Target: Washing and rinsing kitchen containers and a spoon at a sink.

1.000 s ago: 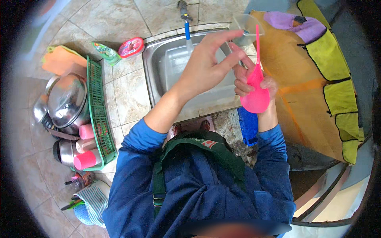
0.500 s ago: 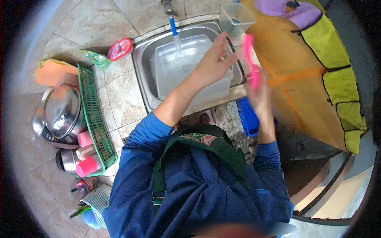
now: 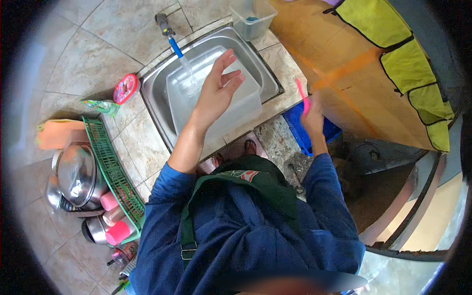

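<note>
My left hand (image 3: 218, 89) hovers with spread, empty fingers over a white plastic tub (image 3: 239, 114) that sits in the steel sink (image 3: 263, 69). Water runs from a tap with a blue nozzle (image 3: 170, 38) into the tub just left of that hand. To the right of the sink, my right hand (image 3: 312, 118) grips a thin pink utensil (image 3: 301, 94) held upright. Only its narrow edge shows. The right hand is above a blue crate (image 3: 296, 132) on the floor.
A green dish rack (image 3: 114, 172) at the left holds pink cups (image 3: 117, 217), next to steel pots (image 3: 73, 174). A round pink container (image 3: 125, 88) and orange cloth (image 3: 56, 135) lie left of the sink. A clear box (image 3: 253, 18) stands behind it. An orange board with yellow-green cloth (image 3: 418, 64) stands right.
My left hand has let go of the pink utensil and moved left over the tub. My right hand has carried the utensil down and to the right, away from the sink.
</note>
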